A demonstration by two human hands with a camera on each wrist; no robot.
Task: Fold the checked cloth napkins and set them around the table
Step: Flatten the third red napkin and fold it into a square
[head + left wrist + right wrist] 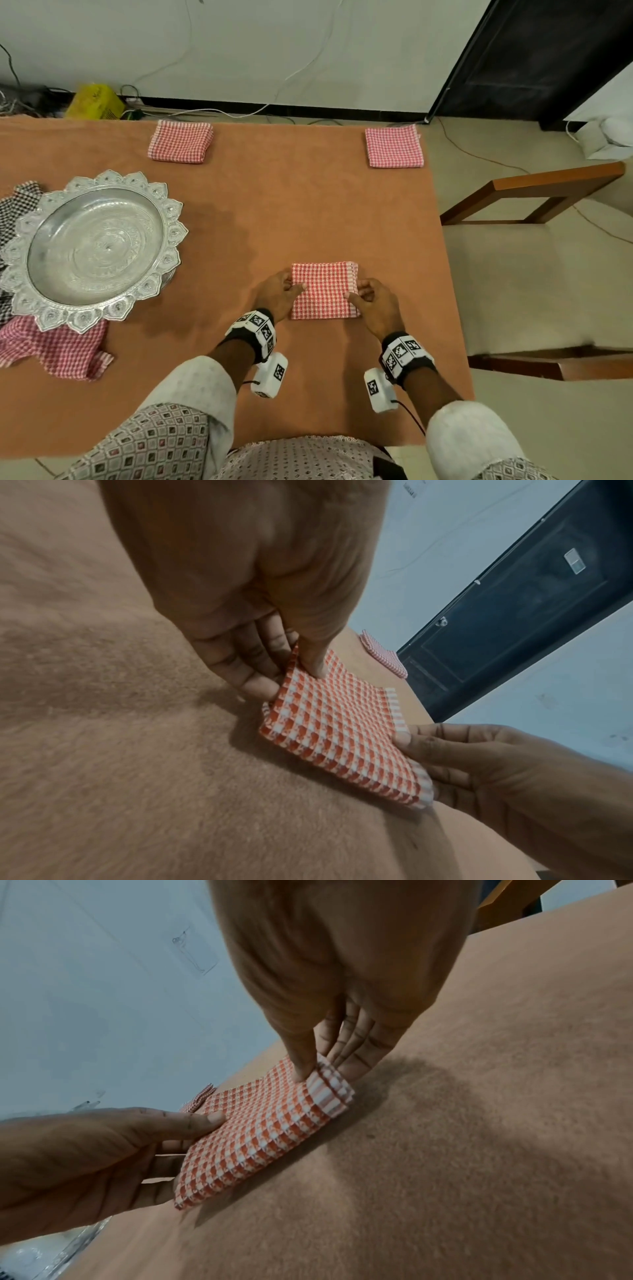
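left hand (279, 293): grip is pinched on the left edge of the folded red-checked napkin (323, 290), thumb on top, fingers tucked under the edge (the left wrist view shows that pretty clearly)
right hand (371, 301): same deal on the right edge, thumb pressing down on top, fingers curled underneath by the striped hem
folded red-checked napkin: lying on the desk (274, 205) just right of the silver tray (92, 250), between both hands; the edges look a bit lifted off the desk where the hands hold them
far napkins: one folded napkin (181, 140) beyond the silver tray at the far edge of the desk, another folded napkin (394, 146) way off to the tray's far right, at the desk's far corner
silver tray: nothing in it
under the tray: a loose pink-checked napkin (58, 346) poking out on the near side, a black-checked cloth (15, 205) poking out on the left
chair (534, 274): sits past the desk's right edge, well right of the tray
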